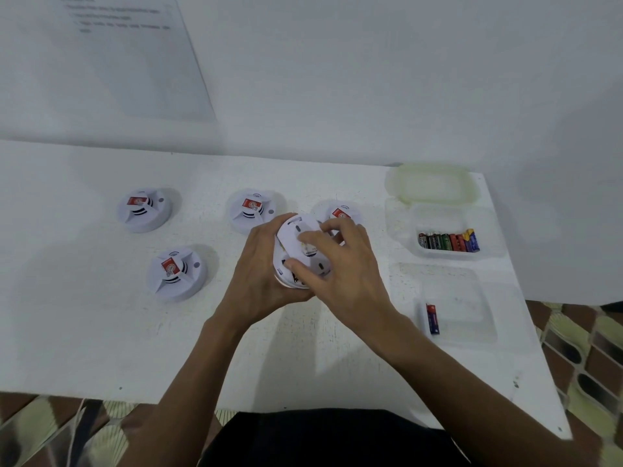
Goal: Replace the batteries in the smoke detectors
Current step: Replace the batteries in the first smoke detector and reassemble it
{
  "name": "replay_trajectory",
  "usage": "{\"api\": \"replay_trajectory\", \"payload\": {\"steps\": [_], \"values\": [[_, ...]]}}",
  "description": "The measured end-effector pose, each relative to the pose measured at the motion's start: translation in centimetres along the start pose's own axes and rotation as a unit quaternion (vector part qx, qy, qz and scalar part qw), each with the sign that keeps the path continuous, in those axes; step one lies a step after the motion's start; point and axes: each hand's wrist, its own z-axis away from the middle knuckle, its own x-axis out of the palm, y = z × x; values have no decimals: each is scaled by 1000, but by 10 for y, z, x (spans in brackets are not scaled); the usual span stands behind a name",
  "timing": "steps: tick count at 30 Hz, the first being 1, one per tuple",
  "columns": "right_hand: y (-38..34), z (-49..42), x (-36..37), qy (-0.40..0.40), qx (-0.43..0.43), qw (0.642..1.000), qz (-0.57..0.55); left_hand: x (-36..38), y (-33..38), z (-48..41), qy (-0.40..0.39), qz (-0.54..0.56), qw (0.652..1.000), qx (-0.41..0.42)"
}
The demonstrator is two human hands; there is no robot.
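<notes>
Cradling the held smoke detector (296, 234) from the left and underneath, the left grip (259, 267) has its fingers curled round the unit's rim a little right of the frame's centre. The right grip (340, 264) covers the detector from the right, with the thumb on its lower edge and the fingers bent over its top, so both grips are closed on it. The detector sits between the two palms, tilted with its flat back toward the camera.

Just behind the right grip's fingers, a partly hidden detector (341, 212) rests on the white desk (101, 332). Three other detectors (253, 210) lie face up to the left, each with a red label.

At the right of the frame, a clear container (455, 210) holds a row of batteries (448, 242), and its lid (431, 183) lies just beyond it. Lower right, a second clear tray (472, 332) holds a single battery (432, 319). A printed sheet (135, 62) hangs on the wall at the upper left.
</notes>
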Motion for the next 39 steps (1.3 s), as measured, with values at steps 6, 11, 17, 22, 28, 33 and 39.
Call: {"api": "replay_trajectory", "payload": {"steps": [6,11,17,22,28,33,39], "values": [[-3,0,-4,-18,0,1000,-9,0,10,-2,0,55,994,-91],[-8,2,-3,12,-5,1000,-11,0,20,-6,62,-80,995,3],[-10,2,-5,20,2,1000,-11,-2,12,-11,70,-84,993,39],[-5,0,-9,19,-10,1000,-18,-6,11,-11,66,-134,986,77],[-10,-2,-10,0,8,1000,-18,-2,24,-11,65,-47,996,41],[-15,-3,-10,-22,26,999,2,0,17,-10,44,-43,998,-16],[-22,-4,-14,-33,68,997,3,-5,28,-12,109,-148,983,12]]}}
